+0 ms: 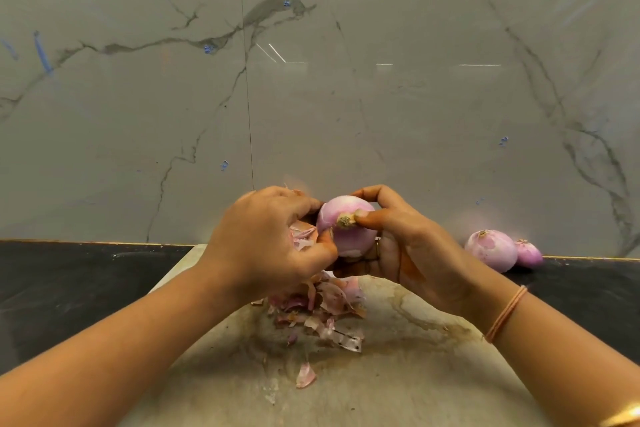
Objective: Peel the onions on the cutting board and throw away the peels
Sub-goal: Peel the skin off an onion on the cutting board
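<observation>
Roughly, the job looks past halfway. The black counter (69, 281) carries a pale, stained cutting board (398, 374) that runs from the near edge towards the wall.

Above the board's far end, both hands work one bulb. The left hand (266, 246) curls its fingers round the held onion (346, 229), with the thumb against its side; some pink scraps seem caught in that palm. The right hand (408, 246) grips it from the other side, fingers arched over the top and the thumb pressing by the root stub (345, 220). Its surface looks smooth and mostly bare, so I judge little skin remains on it.

Off the board, at the counter's far edge to the right, lie a larger onion (491, 250) and a smaller onion (528, 253), touching each other; both look peeled.

A peel pile (322, 312) lies mid-board under the hands, and one loose peel (305, 374) lies nearer the board's near edge. No peels have been thrown away yet, and no bin is in view.
</observation>
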Tool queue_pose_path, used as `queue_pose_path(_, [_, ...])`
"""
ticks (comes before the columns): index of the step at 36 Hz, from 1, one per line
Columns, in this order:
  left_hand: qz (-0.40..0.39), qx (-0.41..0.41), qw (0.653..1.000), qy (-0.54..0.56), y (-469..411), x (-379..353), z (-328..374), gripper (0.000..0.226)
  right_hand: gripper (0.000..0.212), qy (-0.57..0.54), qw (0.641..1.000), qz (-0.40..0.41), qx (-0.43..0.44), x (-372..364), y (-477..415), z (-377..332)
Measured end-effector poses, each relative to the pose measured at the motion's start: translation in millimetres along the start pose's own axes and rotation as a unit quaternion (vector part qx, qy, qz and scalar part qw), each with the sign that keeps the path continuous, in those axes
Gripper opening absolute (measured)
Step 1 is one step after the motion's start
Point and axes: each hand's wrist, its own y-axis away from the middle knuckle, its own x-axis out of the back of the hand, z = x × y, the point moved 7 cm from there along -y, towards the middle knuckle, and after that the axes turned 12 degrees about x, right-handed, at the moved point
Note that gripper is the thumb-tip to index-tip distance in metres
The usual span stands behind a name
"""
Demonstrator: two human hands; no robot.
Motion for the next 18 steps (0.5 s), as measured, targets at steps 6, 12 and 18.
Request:
queue_pose_path(6, [-0.001,0.010,1.000,-0.025,-0.3,-2.9,0.0,0.047,0.050,0.000,1.000,-0.003,-0.005,-1.6,-1.0,0.7])
queue_pose_path(12, [0.019,-0.001,0.999,-0.027,-0.8,-3.9,-0.4,0.043,0.053,0.004,1.000,-0.004,-0.003,-3.0,-1.1,-0.2])
queue_pose_path(18, [0.041,-0.015,0.999,-0.008,-2.4,-1.8,-4.4,0.042,0.052,-0.007,1.000,0.002,0.003,-3.2,-1.3,-2.7])
